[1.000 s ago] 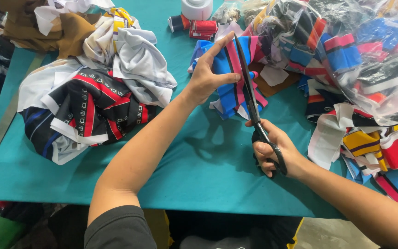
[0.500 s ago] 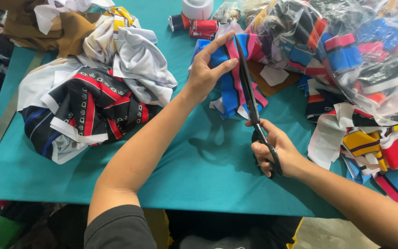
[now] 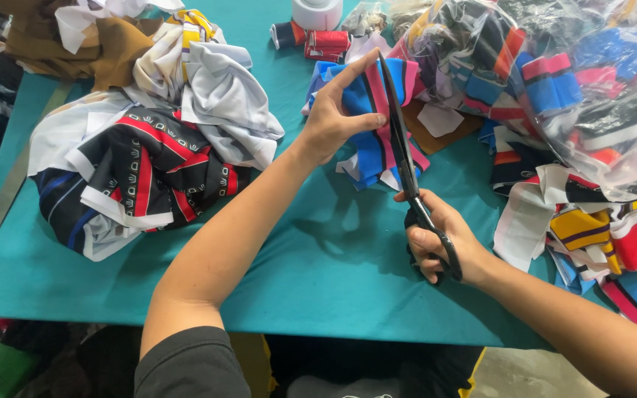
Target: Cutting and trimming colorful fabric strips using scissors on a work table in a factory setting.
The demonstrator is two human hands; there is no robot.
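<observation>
Scissors (image 3: 407, 158) gripped by right hand (image 3: 440, 239), blades closed further | left hand (image 3: 337, 114) still pinching striped fabric (image 3: 374, 118)

The table (image 3: 274, 295) is teal. The held fabric piece (image 3: 370, 110) has blue, pink and black stripes. The near-left cloth heap (image 3: 141, 162) is black, red and white; the scissors (image 3: 414, 199) are black.

Both forearms are bare from the elbow down, with no watch, bracelet or glove on either wrist, and the left hand (image 3: 337, 118) and right hand (image 3: 440, 239) carry no rings that can be made out. A short dark grey sleeve (image 3: 189, 365) covers the left upper arm, ending just above the elbow near the teal table's (image 3: 318, 280) front edge. The right arm shows no sleeve within view.
</observation>
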